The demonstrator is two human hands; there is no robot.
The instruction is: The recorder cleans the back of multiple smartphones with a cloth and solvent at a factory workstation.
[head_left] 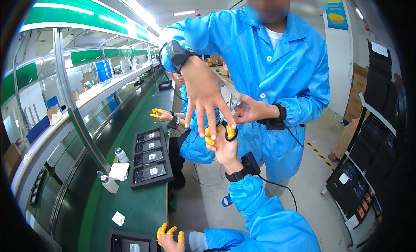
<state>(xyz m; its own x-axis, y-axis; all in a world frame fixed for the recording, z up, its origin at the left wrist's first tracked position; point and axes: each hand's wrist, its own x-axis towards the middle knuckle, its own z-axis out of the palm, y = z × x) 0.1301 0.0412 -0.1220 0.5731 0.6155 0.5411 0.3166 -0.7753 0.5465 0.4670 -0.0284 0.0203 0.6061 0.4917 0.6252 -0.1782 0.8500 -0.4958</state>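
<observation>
My right hand (226, 150), with yellow finger cots, is raised toward the co-worker standing opposite in a blue coat. A black handle loop of the scissors (231, 131) sits around one capped finger, and the blades point up toward the co-worker's left hand (250, 110), which is at the blades. The co-worker's right hand (203, 94) reaches down over my fingers and hides part of them. Low in the picture, my left hand (172, 242) has yellow-capped fingers apart and holds nothing visible. It lies beside a black tray (130, 234) with a dark device at the bench edge.
On the green bench (143, 208) lie a black compartment tray (150, 182) with several dark devices, small bottles (121, 155) and white wipes (119, 172). Another seated person (195, 143) works beyond. A rack (353, 182) with black trays stands at right.
</observation>
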